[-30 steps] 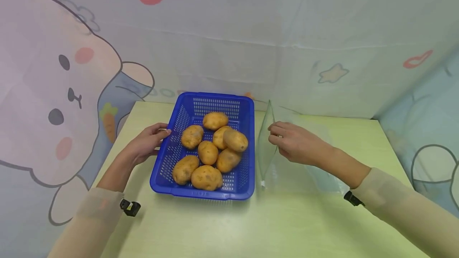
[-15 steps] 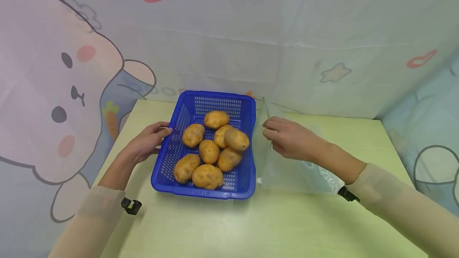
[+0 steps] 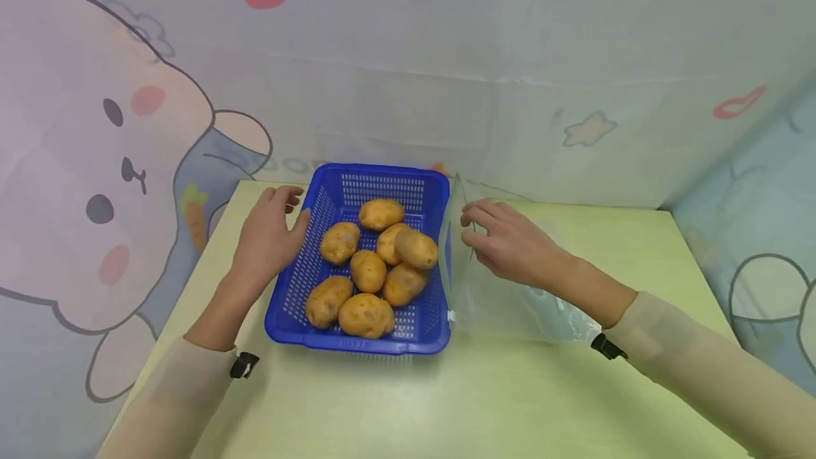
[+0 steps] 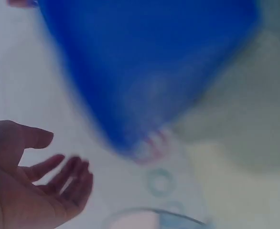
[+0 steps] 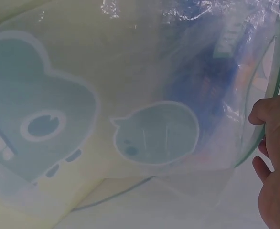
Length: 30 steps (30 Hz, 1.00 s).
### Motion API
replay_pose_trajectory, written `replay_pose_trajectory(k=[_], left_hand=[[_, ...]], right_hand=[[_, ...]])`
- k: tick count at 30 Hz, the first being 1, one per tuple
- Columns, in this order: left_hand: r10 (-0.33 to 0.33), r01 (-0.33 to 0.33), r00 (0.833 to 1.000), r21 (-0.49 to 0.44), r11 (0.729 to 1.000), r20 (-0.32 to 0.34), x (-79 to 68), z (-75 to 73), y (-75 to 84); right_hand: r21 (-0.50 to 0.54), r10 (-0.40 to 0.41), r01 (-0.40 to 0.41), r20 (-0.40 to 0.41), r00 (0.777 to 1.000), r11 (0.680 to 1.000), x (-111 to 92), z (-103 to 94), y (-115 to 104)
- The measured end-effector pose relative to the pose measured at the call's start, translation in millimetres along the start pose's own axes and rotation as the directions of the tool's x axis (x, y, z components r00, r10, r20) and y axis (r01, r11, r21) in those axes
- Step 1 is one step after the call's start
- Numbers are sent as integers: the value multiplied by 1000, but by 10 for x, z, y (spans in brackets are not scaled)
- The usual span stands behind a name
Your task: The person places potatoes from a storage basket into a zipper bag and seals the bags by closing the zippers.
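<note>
A blue plastic basket [image 3: 357,343] with slotted walls stands on the table and holds several potatoes [image 3: 367,271]. My left hand [image 3: 270,236] hovers by the basket's left rim with fingers loosely bent; the left wrist view shows it apart from the basket, holding nothing. On the other side, my right hand [image 3: 510,243] pinches the green-edged mouth of a clear zip bag [image 3: 494,310]. The bag's mouth gapes toward the basket's right rim and overlaps it in the head view. In the right wrist view, pale blue cartoon shapes show on the bag, and thumb and fingers grip its edge.
The pale yellow-green table [image 3: 395,409] extends in front of the basket and to the right. A cloth backdrop [image 3: 408,91] with cartoon prints hangs close behind the basket and along the sides.
My left hand has let go of the basket's rim and risen slightly. My right hand has drawn the bag's mouth leftward, up to the basket's right rim. The potatoes stay put.
</note>
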<state>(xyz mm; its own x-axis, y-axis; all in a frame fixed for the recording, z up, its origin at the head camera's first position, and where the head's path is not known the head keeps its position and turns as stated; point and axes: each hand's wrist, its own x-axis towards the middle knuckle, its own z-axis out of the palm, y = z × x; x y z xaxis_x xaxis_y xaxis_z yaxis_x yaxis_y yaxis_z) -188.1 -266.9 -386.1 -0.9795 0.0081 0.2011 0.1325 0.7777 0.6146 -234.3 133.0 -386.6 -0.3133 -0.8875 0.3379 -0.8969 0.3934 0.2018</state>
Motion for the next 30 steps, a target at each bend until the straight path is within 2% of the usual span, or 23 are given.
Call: replay_pose_trajectory(k=[1,2,5,8,10,14,18,22,26,30], left_hand=[[42,-41,999,12,999,-26,-4,17,165],[78,-78,997,-2,997,-24,-7,34,339],[149,-144,988,-97,985,46,-3,118,774],[182,-159,977,-190,969,111,39,229,1064],[189,-157,973,-223,962,130,103,333,1174],[170,-125,967,-227,966,191,256,599,1293],[125,-79,952,-172,982,279,385,839,1361],[117,-86,934,-105,991,338,489,1016,1380],[137,-118,924,-74,990,356,545,1096,1360],[130,-107,925,-84,991,356,565,1094,1333]], right_hand=[[-1,9,-9,-7,1000,1000,-9,3,-3],[1,17,-17,-16,1000,1000,-21,9,-7],[11,43,-43,-53,998,999,-58,32,-9],[9,64,-63,-96,993,998,-80,43,-1],[4,67,-67,-126,990,998,-88,42,12],[29,66,-62,-167,984,998,-120,54,40],[69,64,-53,-180,982,996,-140,85,60],[85,78,-62,-194,978,994,-142,112,57],[119,116,-93,-201,973,988,-130,111,36],[189,170,-135,-182,969,973,-122,65,7]])
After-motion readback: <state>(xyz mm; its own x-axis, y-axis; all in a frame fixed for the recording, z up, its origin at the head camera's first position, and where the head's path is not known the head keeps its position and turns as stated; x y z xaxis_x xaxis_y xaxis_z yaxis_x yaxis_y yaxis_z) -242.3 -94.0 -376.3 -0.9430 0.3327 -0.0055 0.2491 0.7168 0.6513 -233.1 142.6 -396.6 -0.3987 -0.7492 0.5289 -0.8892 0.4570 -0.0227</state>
